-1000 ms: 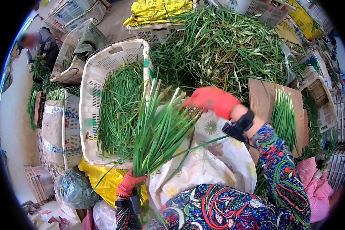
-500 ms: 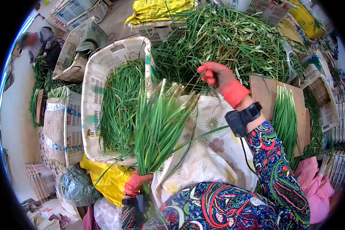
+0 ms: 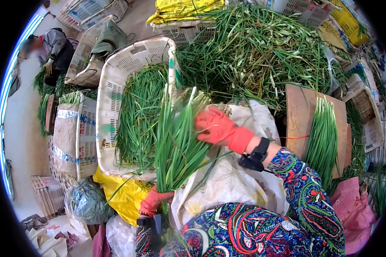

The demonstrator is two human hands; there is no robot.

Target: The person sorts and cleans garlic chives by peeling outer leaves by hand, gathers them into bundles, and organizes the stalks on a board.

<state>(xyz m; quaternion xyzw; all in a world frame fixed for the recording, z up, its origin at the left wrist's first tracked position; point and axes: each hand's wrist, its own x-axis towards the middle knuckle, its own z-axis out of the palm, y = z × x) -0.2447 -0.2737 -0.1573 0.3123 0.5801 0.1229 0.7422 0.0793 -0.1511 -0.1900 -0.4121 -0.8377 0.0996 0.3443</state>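
My left hand (image 3: pixel 155 201), in a red glove, is wrapped round the lower leafy part of a bunch of long green stalks (image 3: pixel 176 150), whose pale root ends point up. My right hand (image 3: pixel 218 128), also red-gloved, is at the upper right side of that bunch, with bent fingers against the stalks; its fingertips are blurred, and what they grip cannot be made out. Beneath the bunch a pale flowered cloth (image 3: pixel 240 180) covers my lap. Left of the bunch, loose greens (image 3: pixel 139 115) fill much of a white crate (image 3: pixel 106 111).
A large heap of loose greens (image 3: pixel 261 51) lies ahead. To the right, a neat bunch (image 3: pixel 323 137) rests on a brown board (image 3: pixel 297 115). A yellow bag (image 3: pixel 122 192) and a stuffed clear bag (image 3: pixel 88 203) are at lower left. A person (image 3: pixel 55 47) works at upper left.
My right hand moved away from the bunch, then came back down and left against it. My left hand kept its hold. The view shifted slightly.
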